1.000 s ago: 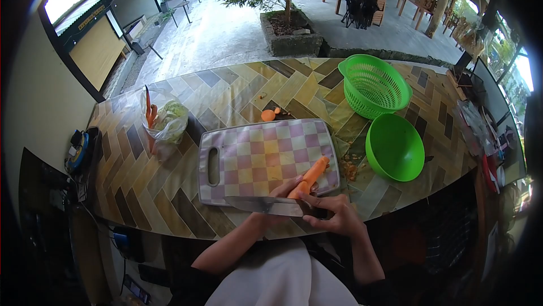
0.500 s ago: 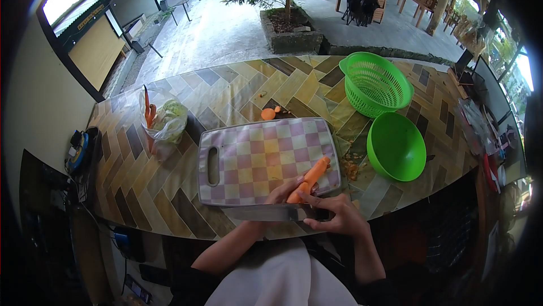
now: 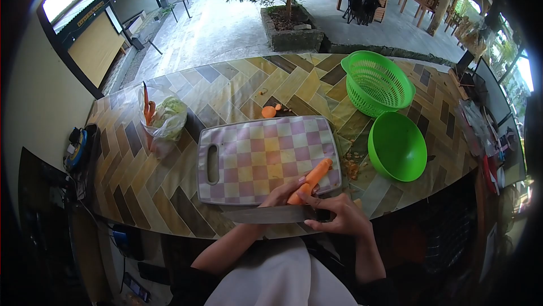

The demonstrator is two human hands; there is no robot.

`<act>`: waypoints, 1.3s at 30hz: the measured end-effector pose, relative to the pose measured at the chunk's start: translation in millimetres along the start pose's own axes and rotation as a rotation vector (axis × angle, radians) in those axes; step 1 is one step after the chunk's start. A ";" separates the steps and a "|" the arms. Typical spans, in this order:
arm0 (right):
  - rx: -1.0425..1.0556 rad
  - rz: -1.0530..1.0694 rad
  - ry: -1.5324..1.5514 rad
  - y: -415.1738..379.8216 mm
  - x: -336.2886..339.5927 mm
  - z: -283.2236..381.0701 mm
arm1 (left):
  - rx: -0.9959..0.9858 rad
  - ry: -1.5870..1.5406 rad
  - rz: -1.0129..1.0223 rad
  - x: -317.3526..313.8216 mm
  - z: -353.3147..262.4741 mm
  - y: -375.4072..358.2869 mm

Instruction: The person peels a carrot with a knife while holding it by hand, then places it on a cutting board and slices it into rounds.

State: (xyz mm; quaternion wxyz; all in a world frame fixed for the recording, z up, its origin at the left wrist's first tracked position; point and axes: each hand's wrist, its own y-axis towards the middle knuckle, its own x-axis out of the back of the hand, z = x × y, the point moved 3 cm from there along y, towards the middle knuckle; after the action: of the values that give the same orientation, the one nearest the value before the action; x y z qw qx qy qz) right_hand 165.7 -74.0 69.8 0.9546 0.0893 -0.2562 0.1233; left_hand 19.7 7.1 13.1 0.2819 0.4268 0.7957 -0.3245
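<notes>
A peeled orange carrot (image 3: 318,175) slants over the near right corner of the checked cutting board (image 3: 249,156). My left hand (image 3: 280,194) is closed around its lower part. In my right hand (image 3: 344,215) is a large knife (image 3: 271,214), its broad blade pointing left across my left wrist, near the board's front edge. The thumb and a finger of my right hand touch the thick end of the carrot. Just past the board's far edge lie a round carrot slice (image 3: 268,112) and small scraps.
A green colander (image 3: 378,85) and a green bowl (image 3: 397,150) stand on the right. Peelings (image 3: 352,169) are scattered beside the board. At the left is a plastic bag (image 3: 169,116) with carrots and a pale green vegetable. The patterned table (image 3: 138,181) curves around me.
The carrot has turned slightly in my hands. The knife stays in my right hand, its blade tipped a little lower; the view has shifted slightly.
</notes>
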 end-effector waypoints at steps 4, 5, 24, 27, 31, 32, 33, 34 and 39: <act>0.013 -0.004 0.025 0.0 0.6 0.7 | -0.001 0.062 -0.094 -4.6 -2.7 -5.4; -0.004 0.006 0.021 0.1 0.9 1.4 | -0.030 0.092 -0.101 -9.9 -5.4 -7.7; -0.025 -0.112 -0.022 2.6 -9.1 -1.0 | -0.123 -0.097 0.160 30.3 21.2 12.5; -0.048 -0.076 -0.003 0.5 -5.8 -3.1 | -0.040 -0.213 0.167 23.1 18.9 15.9; -0.053 -0.022 0.055 -1.3 -2.5 -3.3 | -0.118 -0.010 0.080 20.5 15.2 6.8; -0.048 -0.021 0.056 -1.9 -2.1 -3.4 | -0.104 -0.018 0.084 19.9 14.4 5.2; -0.041 -0.019 0.058 -1.5 -1.9 -3.4 | -0.092 -0.025 0.087 17.6 12.3 3.4; -0.031 -0.017 0.060 -0.3 -2.1 -3.2 | -0.141 0.038 0.060 10.8 7.4 -0.9; -0.041 0.012 0.072 2.7 1.5 0.0 | -0.072 0.016 0.062 12.3 6.9 2.4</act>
State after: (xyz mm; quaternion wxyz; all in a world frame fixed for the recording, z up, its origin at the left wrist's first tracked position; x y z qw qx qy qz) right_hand 166.1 -71.2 70.8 0.9641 0.0636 -0.2245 0.1270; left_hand 17.1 9.0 -0.8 0.3006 0.4436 0.7954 -0.2831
